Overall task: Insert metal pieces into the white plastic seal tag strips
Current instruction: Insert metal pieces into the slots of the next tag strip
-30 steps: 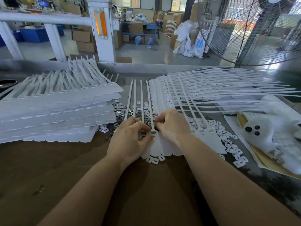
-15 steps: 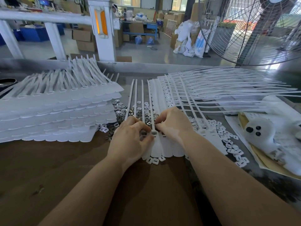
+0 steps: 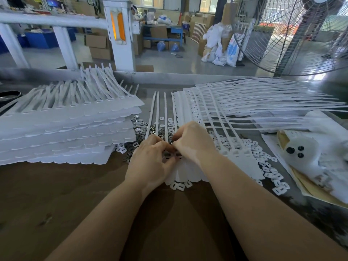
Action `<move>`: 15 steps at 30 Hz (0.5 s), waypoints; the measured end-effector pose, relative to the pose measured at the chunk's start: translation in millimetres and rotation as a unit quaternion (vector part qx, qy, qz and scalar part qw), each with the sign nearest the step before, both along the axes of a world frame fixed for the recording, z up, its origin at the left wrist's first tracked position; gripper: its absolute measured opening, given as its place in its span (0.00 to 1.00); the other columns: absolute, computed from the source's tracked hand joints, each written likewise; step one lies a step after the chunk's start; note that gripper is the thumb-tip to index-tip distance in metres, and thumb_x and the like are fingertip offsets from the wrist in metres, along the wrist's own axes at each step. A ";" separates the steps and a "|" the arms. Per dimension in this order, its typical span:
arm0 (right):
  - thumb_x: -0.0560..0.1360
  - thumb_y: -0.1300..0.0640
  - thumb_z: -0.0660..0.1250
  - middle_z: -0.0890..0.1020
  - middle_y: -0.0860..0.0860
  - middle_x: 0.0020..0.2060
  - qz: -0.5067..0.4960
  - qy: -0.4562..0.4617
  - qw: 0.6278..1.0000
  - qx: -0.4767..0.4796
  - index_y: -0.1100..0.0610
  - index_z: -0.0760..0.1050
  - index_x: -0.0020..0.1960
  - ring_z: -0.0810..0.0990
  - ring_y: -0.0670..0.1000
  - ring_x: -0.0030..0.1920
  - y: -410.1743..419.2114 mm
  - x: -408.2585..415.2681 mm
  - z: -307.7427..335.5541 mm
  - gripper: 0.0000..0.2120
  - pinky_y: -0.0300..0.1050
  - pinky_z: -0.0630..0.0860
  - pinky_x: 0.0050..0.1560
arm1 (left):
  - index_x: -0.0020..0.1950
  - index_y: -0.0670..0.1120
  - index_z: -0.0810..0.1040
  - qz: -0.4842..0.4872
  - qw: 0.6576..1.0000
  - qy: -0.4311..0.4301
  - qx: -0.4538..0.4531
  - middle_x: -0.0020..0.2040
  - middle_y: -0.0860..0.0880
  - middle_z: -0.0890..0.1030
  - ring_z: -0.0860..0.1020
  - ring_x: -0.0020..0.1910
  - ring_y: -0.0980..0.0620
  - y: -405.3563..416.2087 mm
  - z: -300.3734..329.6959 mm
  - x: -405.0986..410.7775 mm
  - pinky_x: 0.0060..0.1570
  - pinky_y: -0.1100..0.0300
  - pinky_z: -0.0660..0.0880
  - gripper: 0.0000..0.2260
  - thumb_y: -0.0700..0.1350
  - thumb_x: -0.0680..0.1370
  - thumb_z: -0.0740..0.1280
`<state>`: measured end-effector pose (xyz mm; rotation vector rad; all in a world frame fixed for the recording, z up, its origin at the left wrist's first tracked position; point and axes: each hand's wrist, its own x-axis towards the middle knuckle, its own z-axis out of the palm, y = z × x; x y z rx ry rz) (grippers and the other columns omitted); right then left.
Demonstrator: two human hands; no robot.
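Two hands meet over one sheet (image 3: 185,172) of joined tags lying flat on the brown table (image 3: 75,213), its scalloped edge toward the person and its thin tails running straight away. That long axis matters: the slotted heads sit in a row across the view, just beyond the scallops, so each next slot lies to the side of the fingertips, not ahead of them.

Left hand (image 3: 150,162) has its fingers curled down onto the heads, thumb tip pressing beside two dark slots (image 3: 172,155). Right hand (image 3: 192,142) has its fingers bunched together and tucked under, meeting the left fingertips right at the slots; it seems to pinch a small metal piece, but the piece itself is hidden, so I cannot tell for sure. Both hands are equally near the slot being worked.

Just beyond the knuckles lies a loose heap of metal pieces (image 3: 139,129) among the tails (image 3: 160,113), nearer the left hand. White caps (image 3: 263,159) are strewn to the right, a few (image 3: 178,185) at the near edge too.

Farther left stands a stack (image 3: 66,132) of sheets; farther right, fanned sheets (image 3: 244,102) with long tails pointing right. Judging by the visible open slots, this sheet is not yet filled.
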<state>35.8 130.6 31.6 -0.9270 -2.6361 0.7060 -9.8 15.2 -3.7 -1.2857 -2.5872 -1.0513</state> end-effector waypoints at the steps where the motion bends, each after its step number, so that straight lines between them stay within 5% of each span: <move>1: 0.70 0.59 0.68 0.82 0.50 0.47 -0.005 -0.005 1.000 0.000 0.50 0.82 0.45 0.78 0.51 0.51 -0.1 -0.6 0.0 0.08 0.50 0.77 0.53 | 0.54 0.51 0.80 -0.001 1.000 0.000 0.001 0.48 0.57 0.68 0.68 0.52 0.57 0.0 -0.3 -0.2 0.58 0.57 0.67 0.10 0.52 0.75 0.66; 15: 0.74 0.53 0.68 0.81 0.49 0.51 0.028 -0.005 0.999 -0.024 0.49 0.80 0.53 0.78 0.50 0.53 1.1 3.7 -1.3 0.08 0.50 0.75 0.56 | 0.54 0.52 0.80 -0.001 1.000 0.007 0.004 0.49 0.58 0.68 0.65 0.50 0.60 0.5 -2.1 -1.2 0.57 0.59 0.66 0.12 0.55 0.74 0.67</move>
